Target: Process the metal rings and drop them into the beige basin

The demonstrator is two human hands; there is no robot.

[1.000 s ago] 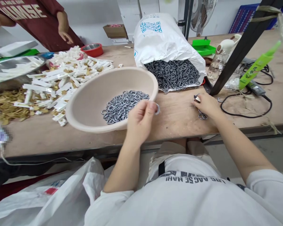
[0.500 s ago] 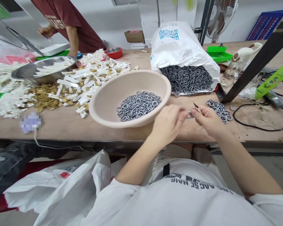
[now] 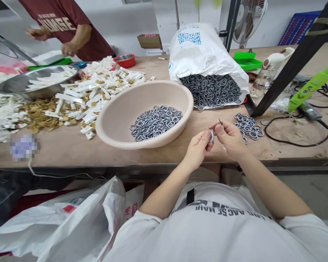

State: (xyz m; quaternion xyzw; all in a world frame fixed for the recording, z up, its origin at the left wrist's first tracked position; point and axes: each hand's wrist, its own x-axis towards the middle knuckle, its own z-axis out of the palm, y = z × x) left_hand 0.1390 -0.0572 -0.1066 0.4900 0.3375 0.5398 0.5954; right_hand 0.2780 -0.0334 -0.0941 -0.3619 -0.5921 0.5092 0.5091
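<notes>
My left hand (image 3: 196, 150) pinches one grey metal ring (image 3: 211, 137) between thumb and fingers, over the table's front part. Close beside it, my right hand (image 3: 232, 141) is closed on a thin, dark-tipped pointed tool (image 3: 220, 122) whose tip points up and away from me; its exact kind is too small to tell. To the right of that hand lies a small pile of rings (image 3: 250, 126) on the tabletop. A beige basin (image 3: 109, 140) with many similar rings in it stands left of my hands. Behind, a white sack (image 3: 205, 54) lies with its mouth towards me, full of rings.
A dark metal post (image 3: 285, 69) slants up at the right, near a black cable (image 3: 297, 146) and a glass jug (image 3: 265, 82). White and gold-coloured parts (image 3: 90, 94) heap at the left, beside a steel bowl (image 3: 9, 88). Across the table works another person (image 3: 68, 29).
My hands have come closer together, and the left now grips the ring upright between thumb and fingers. The view has shifted slightly. The other person's arm has lifted from the table.
</notes>
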